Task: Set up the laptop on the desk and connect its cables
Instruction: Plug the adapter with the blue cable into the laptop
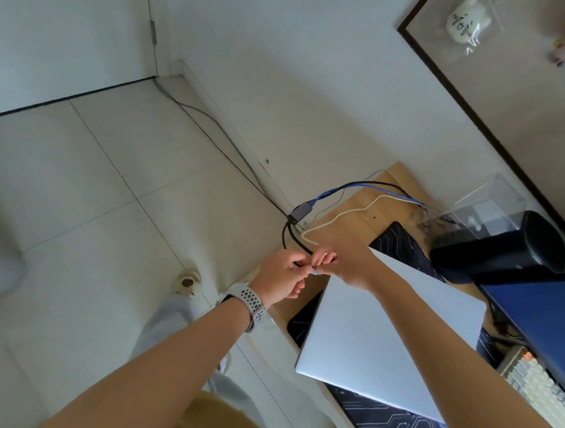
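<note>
A closed silver laptop (391, 336) lies on a dark patterned desk mat (386, 416) on the wooden desk (357, 219). Just past the laptop's far corner my left hand (281, 273) and my right hand (340, 260) meet, both pinching the end of a black cable (297, 242). That cable loops up to a small grey adapter (301, 211), from which black and blue cables (372, 185) run right across the desk. A white cable (340, 215) lies on the wood beside them. The plug itself is hidden between my fingers.
A black cylindrical object (498, 250) and a clear plastic box (485, 201) stand at the desk's back. A blue monitor edge (546, 323) and a light keyboard (543, 393) sit on the right. Tiled floor (107, 191) lies left, with a thin wire along the wall.
</note>
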`<act>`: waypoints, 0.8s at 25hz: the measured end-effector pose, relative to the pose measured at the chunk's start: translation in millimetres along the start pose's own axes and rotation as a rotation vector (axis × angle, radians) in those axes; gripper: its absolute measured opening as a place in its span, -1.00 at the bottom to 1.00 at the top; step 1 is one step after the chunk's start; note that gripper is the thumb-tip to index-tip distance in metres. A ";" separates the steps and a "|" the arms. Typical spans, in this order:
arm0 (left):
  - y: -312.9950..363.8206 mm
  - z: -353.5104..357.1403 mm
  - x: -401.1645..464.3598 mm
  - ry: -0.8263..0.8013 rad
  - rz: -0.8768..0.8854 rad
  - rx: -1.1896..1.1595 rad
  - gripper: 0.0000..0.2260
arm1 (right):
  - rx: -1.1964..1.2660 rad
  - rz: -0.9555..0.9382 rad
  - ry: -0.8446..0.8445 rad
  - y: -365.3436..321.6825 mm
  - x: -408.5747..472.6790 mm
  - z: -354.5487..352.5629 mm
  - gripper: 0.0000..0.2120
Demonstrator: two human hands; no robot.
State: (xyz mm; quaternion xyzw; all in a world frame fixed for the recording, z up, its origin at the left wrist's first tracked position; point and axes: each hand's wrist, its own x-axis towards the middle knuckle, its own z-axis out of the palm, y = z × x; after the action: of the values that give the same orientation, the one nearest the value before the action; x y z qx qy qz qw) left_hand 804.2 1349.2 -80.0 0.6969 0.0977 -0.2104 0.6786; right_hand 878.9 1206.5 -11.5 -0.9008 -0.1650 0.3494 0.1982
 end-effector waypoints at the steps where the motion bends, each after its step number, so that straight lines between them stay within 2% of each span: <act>1: -1.8 3.4 1.9 0.002 -0.007 -0.007 -0.84 | -0.045 -0.019 0.035 0.1 2.4 -5.1 -0.95; 4: -6.0 9.8 9.2 0.014 -0.014 -0.013 -0.83 | -0.139 -0.044 0.167 5.5 13.6 -24.6 -0.83; 7: -8.4 13.1 17.7 0.005 0.000 -0.016 -0.80 | -0.192 0.041 0.041 23.3 22.6 -36.5 -0.65; 10: -12.7 15.8 22.5 -0.011 -0.013 0.009 -0.80 | -0.136 0.142 -0.073 40.4 23.3 -37.5 -0.62; 13: -18.9 17.3 26.3 -0.023 -0.033 -0.011 -0.82 | -0.171 0.235 -0.073 52.7 24.9 -36.6 -0.26; 14: -19.6 17.4 26.9 -0.024 -0.034 -0.024 -0.83 | -0.182 0.239 -0.080 54.1 25.4 -35.6 -0.22; 17: -18.5 19.0 26.7 -0.031 -0.032 -0.054 -0.83 | -0.191 0.257 -0.084 54.5 27.1 -32.9 -0.40; 20: -18.3 21.0 27.0 -0.032 -0.038 -0.083 -0.82 | -0.199 0.271 -0.065 61.5 30.0 -31.6 -0.42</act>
State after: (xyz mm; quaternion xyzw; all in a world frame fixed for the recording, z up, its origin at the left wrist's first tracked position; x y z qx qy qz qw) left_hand 817.2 1325.5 -107.8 0.6627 0.1086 -0.2303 0.7043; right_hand 931.6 1158.5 -36.1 -0.9182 -0.0821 0.3837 0.0537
